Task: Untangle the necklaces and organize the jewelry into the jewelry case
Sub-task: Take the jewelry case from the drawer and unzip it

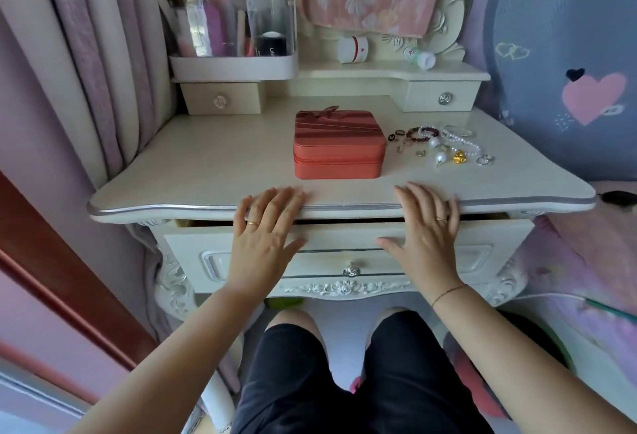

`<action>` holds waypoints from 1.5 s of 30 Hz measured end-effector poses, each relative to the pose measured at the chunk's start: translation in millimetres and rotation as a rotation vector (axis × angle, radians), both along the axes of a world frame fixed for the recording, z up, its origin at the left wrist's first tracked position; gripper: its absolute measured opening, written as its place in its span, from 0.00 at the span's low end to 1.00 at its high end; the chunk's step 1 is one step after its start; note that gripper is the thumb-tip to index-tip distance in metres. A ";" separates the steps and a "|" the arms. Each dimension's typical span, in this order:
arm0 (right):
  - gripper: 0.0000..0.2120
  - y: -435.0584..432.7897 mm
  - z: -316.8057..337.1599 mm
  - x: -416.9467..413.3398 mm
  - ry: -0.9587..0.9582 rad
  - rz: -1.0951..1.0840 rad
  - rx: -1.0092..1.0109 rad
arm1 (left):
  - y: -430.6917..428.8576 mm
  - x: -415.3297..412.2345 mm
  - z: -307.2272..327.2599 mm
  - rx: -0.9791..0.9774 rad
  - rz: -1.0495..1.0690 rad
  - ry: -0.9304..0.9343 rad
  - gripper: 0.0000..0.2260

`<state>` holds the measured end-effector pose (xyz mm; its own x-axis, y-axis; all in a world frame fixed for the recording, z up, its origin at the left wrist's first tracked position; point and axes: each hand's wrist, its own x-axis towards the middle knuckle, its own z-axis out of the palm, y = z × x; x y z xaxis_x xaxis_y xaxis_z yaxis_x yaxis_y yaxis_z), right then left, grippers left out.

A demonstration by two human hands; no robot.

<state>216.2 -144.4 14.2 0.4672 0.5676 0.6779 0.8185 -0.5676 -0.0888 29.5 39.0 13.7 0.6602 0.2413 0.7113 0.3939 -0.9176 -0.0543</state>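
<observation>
A coral-red jewelry case [339,144] with a bow on its lid sits zipped shut in the middle of the cream dressing table [213,171]. To its right lies a tangled heap of jewelry [444,145]: a dark red bead bracelet, pearl strands, a gold charm, rings and small pieces. My left hand [265,226] rests flat over the table's front edge, left of the case, fingers spread. My right hand [427,226] lies the same way on the front edge, below the jewelry heap. Neither hand holds anything.
A clear cosmetics organizer [234,20] stands at the back left on a raised shelf. A white jar [353,50] and a tipped bottle [420,58] sit on the back shelf. The front drawer [344,244] is slightly ajar. A curtain hangs left, bedding lies right.
</observation>
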 end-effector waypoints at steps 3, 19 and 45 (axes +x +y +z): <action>0.40 4.5 -5.3 1.3 -0.045 -0.035 0.032 | 1.8 2.4 -5.0 0.053 0.027 -0.028 0.33; 0.35 22.6 -25.9 16.9 -0.291 -0.178 0.139 | 7.4 13.6 -19.1 0.145 0.088 -0.083 0.34; 0.29 70.0 88.9 4.7 0.710 0.357 0.360 | 32.2 62.1 92.3 -1.402 -0.264 -0.280 0.31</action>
